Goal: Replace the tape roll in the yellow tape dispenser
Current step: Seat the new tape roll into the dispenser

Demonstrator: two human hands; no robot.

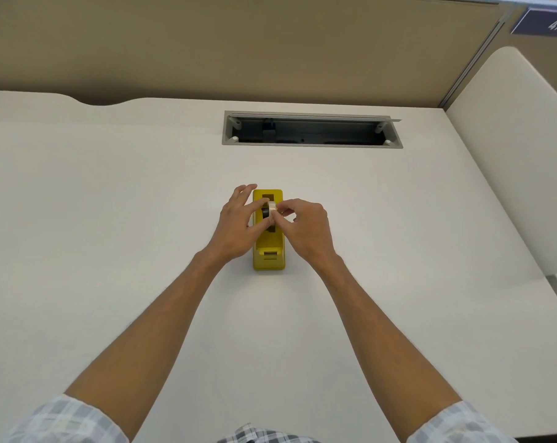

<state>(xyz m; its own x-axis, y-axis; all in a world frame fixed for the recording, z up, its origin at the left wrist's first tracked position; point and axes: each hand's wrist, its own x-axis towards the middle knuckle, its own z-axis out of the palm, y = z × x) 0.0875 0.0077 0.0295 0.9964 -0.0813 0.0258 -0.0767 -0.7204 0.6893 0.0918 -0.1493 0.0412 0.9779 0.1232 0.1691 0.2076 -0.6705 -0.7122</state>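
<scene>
- On the white desk [111, 203] sits the yellow dispenser [268, 251], right in the middle, with its cutter end toward the person.
- Both hands are over its top slot, and a small roll [272, 208] of clear tape stands on edge between them.
- The left hand [237, 225] has its thumb and a finger pinched on the left side of the roll, by the black hub [265, 213]. Its other fingers are spread out and touch nothing.
- The right hand [304, 227] is curled, with its fingertips pinched on the right side of the roll. I cannot tell how hard it squeezes.
- So both hands are closed on the roll, one on each side.
- I cannot tell if the roll is going in or coming out. It looks like it sits just above the slot or partly in it.
- The roll looks small and light. Its round edge looks smooth and may be slippery, and the tape end is sticky, so it could cling to a finger.
- It looks best to hold the roll by its flat sides or the hub, the way the hands do now, not by the sticky outside.
- The dispenser looks chunky and heavy, so it should stay put while the roll moves. If it slides, hold its side.
- The hub ends must sit in the notches of the slot. If the roll tips, it may jam.
- Far back on the desk there is an open cable box [311, 131]. It is well apart from the hands.
</scene>
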